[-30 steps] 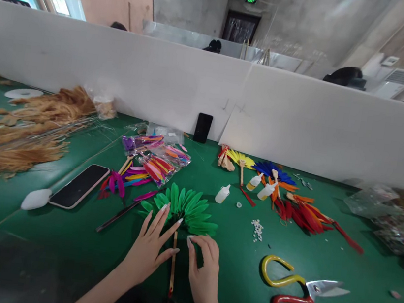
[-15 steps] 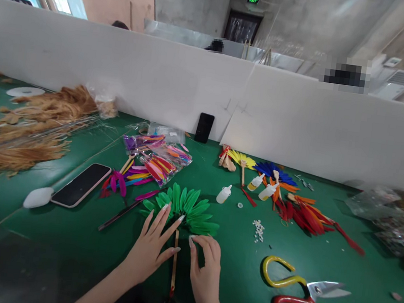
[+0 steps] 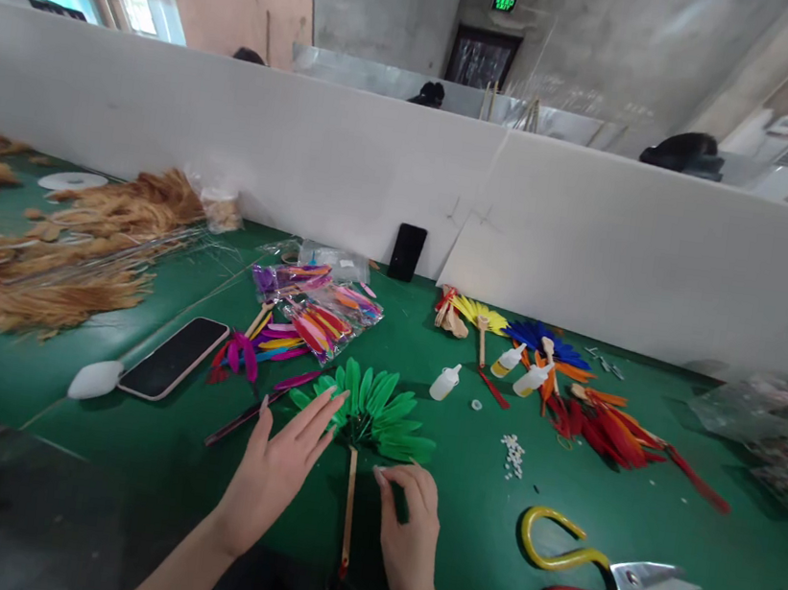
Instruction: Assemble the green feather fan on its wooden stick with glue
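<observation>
I have the green fan [image 3: 389,415] flat on the table [image 3: 469,547], its handle [image 3: 348,512] toward me. My left hand [image 3: 279,473] slants over the fan's left feathers, fingers nearly straight and holding nothing I can see; whether they press down, I cannot tell. My right hand [image 3: 411,525] sits just right of the handle, thumb and forefinger drawn together; I cannot tell if something tiny is pinched there.

A sideways drag of the left fingers could, I judge, bend feathers or hook one on a long nail. Nothing grips the handle, so a nudge could swing the fan. Right of the fan, a careless sweep might scatter the white beads [image 3: 512,456] or catch the scissors [image 3: 590,572], whose blades point away from it.
</observation>
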Tool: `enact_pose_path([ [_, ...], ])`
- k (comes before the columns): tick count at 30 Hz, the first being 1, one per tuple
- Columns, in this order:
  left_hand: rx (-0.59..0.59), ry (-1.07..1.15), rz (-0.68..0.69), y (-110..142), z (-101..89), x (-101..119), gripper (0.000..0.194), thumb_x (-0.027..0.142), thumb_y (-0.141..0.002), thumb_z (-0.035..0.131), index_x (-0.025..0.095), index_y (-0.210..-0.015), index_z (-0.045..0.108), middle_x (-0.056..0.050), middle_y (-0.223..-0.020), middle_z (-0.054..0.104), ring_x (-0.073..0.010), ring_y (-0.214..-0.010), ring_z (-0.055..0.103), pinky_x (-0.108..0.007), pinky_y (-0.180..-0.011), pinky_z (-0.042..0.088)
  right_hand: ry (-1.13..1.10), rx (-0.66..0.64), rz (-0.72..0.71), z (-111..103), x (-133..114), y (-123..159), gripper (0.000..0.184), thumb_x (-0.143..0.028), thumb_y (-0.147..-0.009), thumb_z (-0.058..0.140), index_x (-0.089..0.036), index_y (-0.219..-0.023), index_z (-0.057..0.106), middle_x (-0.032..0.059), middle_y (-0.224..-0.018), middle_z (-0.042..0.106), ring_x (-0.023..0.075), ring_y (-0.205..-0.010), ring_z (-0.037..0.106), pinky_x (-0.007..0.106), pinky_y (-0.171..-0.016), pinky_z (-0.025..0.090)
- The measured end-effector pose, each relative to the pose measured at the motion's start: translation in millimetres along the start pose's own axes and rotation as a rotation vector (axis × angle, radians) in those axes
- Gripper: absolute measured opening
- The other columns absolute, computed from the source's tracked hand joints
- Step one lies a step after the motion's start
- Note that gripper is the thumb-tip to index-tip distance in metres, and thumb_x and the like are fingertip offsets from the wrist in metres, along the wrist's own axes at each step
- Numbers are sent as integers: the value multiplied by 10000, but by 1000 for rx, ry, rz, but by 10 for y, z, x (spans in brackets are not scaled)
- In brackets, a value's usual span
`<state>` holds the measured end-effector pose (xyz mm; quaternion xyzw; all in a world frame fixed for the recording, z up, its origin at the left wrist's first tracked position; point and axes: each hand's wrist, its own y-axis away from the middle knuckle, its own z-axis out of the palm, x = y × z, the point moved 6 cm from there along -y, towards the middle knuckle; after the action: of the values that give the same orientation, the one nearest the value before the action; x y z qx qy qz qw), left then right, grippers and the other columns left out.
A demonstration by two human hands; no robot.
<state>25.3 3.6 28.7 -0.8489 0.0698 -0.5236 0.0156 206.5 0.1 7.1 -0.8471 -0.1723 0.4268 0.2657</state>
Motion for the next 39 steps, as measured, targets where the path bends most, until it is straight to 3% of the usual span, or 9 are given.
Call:
enact_pose_path([
  [5, -87, 497, -82, -18, 7, 116, 691, 478, -888, -154, 262, -1440, 201, -17, -1439, 347, -187, -1308, 345, -428, -976, 392, -70, -36, 38, 6, -21, 35, 80, -209, -871, 521, -216, -871, 601, 39, -812, 638, 168, -798, 598, 297, -718, 510],
  [8, -26, 672, -206, 17, 19, 12, 602, 511, -927, 83, 208, -1346, 390, -94, -1329, 495, -217, -1218, 465, -388, -912, 440, -104, -82, 76, 2, -34, 77, 83, -221, -870, 519, -213, -840, 596, 39, -793, 630, 167, -776, 602, 279, -689, 511],
  [11, 71, 425, -323, 130, -13, -130, 375, 491, -860, 432, 167, -974, 581, -71, -841, 668, -194, -795, 641, -297, -687, 486, -136, -123, 123, -17, -32, 129, 142, -244, -881, 498, -212, -771, 583, 30, -744, 620, 157, -721, 605, 253, -644, 504],
  [14, 34, 5, -306, 223, 11, -159, 334, 491, -853, 440, 193, -709, 486, 41, -501, 480, -131, -467, 512, -236, -487, 371, -146, -169, 178, -27, -16, 183, 172, -278, -895, 469, -210, -800, 595, 36, -768, 628, 153, -709, 614, 233, -618, 496],
  [17, -91, -401, -249, 230, 159, -123, 371, 457, -907, 331, 197, -679, 464, 27, -509, 486, -157, -491, 539, -238, -479, 321, -146, -190, 244, -28, 11, 232, 184, -321, -892, 468, -203, -832, 596, 35, -772, 624, 146, -672, 609, 217, -580, 480],
  [22, -212, -865, -307, 88, 423, -29, 392, 442, -914, 343, 129, -861, 573, -108, -798, 657, -268, -747, 659, -283, -573, 427, -123, -237, 331, -12, 61, 292, 260, -372, -891, 458, -199, -742, 581, 7, -670, 586, 127, -591, 568, 202, -549, 444],
  [27, -317, -940, -301, -30, 585, 54, 387, 333, -937, 307, 81, -956, 600, -155, -860, 678, -290, -797, 669, -356, -669, 489, -120, -240, 361, -57, 107, 306, 279, -390, -902, 424, -193, -800, 593, 22, -726, 605, 123, -598, 571, 200, -564, 443],
  [32, -308, -945, -323, -37, 614, 47, 334, 199, -925, 295, 75, -990, 598, -164, -879, 683, -282, -821, 671, -362, -696, 495, -115, -267, 378, -42, 122, 314, 285, -411, -887, 442, -182, -971, 588, 32, -759, 642, 121, -561, 582, 199, -534, 448],
  [39, -285, -903, -378, 14, 615, 19, 298, 177, -919, 310, 100, -976, 592, -137, -877, 682, -266, -824, 674, -333, -679, 489, -62, -319, 324, 8, 59, 265, 310, -407, -897, 416, -202, -825, 638, 30, -728, 661, 144, -595, 602, 210, -562, 433],
])
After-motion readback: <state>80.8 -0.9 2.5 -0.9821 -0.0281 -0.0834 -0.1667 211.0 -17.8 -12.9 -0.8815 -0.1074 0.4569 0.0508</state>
